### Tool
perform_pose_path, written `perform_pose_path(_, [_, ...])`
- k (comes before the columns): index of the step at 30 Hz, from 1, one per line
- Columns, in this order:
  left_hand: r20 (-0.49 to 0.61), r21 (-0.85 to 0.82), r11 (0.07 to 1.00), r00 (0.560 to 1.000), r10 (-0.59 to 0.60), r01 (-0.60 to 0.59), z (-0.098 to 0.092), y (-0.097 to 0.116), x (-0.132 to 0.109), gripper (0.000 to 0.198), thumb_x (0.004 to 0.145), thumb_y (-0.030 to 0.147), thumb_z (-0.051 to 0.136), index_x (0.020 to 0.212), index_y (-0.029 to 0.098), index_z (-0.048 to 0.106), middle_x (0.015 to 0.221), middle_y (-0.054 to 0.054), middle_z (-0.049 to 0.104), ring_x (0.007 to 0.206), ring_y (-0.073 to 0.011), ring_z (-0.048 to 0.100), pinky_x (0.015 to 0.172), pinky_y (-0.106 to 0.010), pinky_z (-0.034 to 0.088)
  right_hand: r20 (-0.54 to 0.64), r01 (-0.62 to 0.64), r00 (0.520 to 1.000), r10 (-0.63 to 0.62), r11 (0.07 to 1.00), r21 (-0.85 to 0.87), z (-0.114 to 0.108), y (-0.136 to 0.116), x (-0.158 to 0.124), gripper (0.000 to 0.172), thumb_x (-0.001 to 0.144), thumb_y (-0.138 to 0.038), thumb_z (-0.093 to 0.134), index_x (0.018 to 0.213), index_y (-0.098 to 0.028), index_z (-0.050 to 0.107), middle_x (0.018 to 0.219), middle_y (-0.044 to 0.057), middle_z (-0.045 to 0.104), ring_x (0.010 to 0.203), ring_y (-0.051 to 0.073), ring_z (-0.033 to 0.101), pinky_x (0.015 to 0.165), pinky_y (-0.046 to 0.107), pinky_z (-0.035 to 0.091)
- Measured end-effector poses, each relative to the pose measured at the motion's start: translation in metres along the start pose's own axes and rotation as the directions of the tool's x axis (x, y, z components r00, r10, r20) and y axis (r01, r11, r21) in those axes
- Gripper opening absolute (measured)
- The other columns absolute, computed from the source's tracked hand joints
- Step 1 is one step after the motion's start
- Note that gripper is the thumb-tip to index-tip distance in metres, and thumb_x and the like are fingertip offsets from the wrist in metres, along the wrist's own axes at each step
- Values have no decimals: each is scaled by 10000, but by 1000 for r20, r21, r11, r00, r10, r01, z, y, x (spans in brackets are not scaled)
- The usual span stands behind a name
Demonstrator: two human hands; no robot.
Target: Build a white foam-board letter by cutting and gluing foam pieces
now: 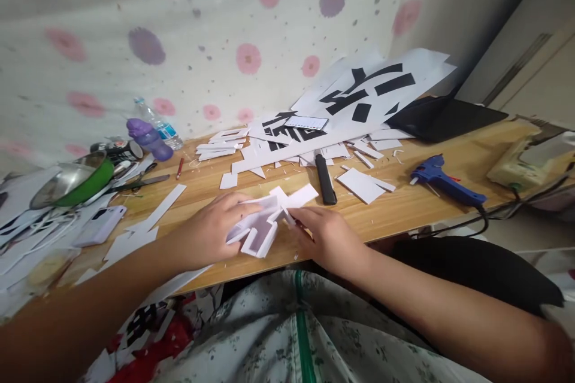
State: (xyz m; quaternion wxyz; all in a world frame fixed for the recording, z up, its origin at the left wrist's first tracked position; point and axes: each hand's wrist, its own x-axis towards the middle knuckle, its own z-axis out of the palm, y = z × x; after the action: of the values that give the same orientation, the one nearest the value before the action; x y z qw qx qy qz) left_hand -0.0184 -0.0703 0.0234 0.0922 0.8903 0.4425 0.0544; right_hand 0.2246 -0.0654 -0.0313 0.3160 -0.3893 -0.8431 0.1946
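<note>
A white foam-board shape [263,233] with upright walls and an angular outline is held just above the front of the table. My left hand [224,221] is closed round its left side. At its right end, my right hand [326,233] has its fingers pinched together against the piece; whether something small is also between them I cannot make out. Just beyond my right hand lies a black-handled utility knife [326,178]. A flat white board piece [360,184] rests to the right of the knife.
A blue glue gun [444,182] with its cord lies at the right, near a power strip [514,161]. Printed sheets [377,90] and a phone [306,123] lie at the back. At left are a green bowl [87,182], scissors [144,182], bottles [153,137] and a lilac phone [99,225].
</note>
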Motion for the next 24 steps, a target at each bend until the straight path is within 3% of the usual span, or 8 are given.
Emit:
perform_pose_path(5, [141, -92, 995, 989, 47, -35, 8, 6, -1, 516, 764, 132, 577, 1254, 286, 527, 1290, -56, 501, 1197, -202, 504, 1042, -336, 410, 54, -84, 995, 82, 996, 42, 4, -4, -30, 198, 825, -166, 584, 1004, -147, 666, 832, 87, 708, 746, 207, 656, 668, 278, 471])
perform_pose_path(8, [145, -107, 993, 987, 70, -54, 12, 3, 5, 445, 764, 130, 579, 1189, 262, 581, 1273, -65, 527, 1179, -204, 528, 1017, -330, 438, 65, -115, 992, 111, 991, 62, 7, -2, -31, 195, 812, -156, 599, 990, -150, 678, 861, 93, 720, 762, 211, 667, 683, 286, 486])
perform_pose_path(14, [214, 33, 995, 973, 88, -97, 4, -7, 6, 549, 767, 120, 563, 1282, 304, 516, 1393, -69, 457, 1284, -250, 442, 1068, -423, 390, 61, -123, 991, 118, 989, 81, 14, 2, -25, 191, 832, -184, 582, 985, -141, 689, 887, 111, 726, 746, 213, 668, 686, 300, 489])
perform_pose_path(16, [161, 68, 993, 983, 82, -94, 3, -1, 0, 541, 807, 147, 532, 1322, 301, 477, 1431, -64, 427, 1312, -256, 408, 1084, -442, 365, 70, -126, 990, 120, 988, 86, 15, 3, -25, 197, 832, -191, 580, 988, -141, 689, 902, 114, 726, 753, 216, 669, 693, 305, 491])
perform_pose_path(20, [-81, 112, 989, 991, 102, -93, 15, 25, -12, 443, 839, 89, 423, 1251, 195, 545, 1343, -100, 522, 1254, -246, 451, 1078, -454, 345, 95, -141, 987, 128, 979, 147, 13, 6, -25, 202, 814, -177, 584, 983, -151, 691, 938, 101, 727, 793, 217, 672, 719, 309, 496])
perform_pose_path(24, [-182, 155, 986, 979, 90, -62, 35, 46, -17, 467, 822, 51, 404, 1253, 170, 541, 1287, -88, 586, 1221, -252, 487, 1090, -513, 295, 125, -151, 984, 127, 965, 215, 10, 8, -24, 222, 804, -188, 582, 998, -165, 689, 962, 75, 727, 814, 200, 666, 743, 300, 496])
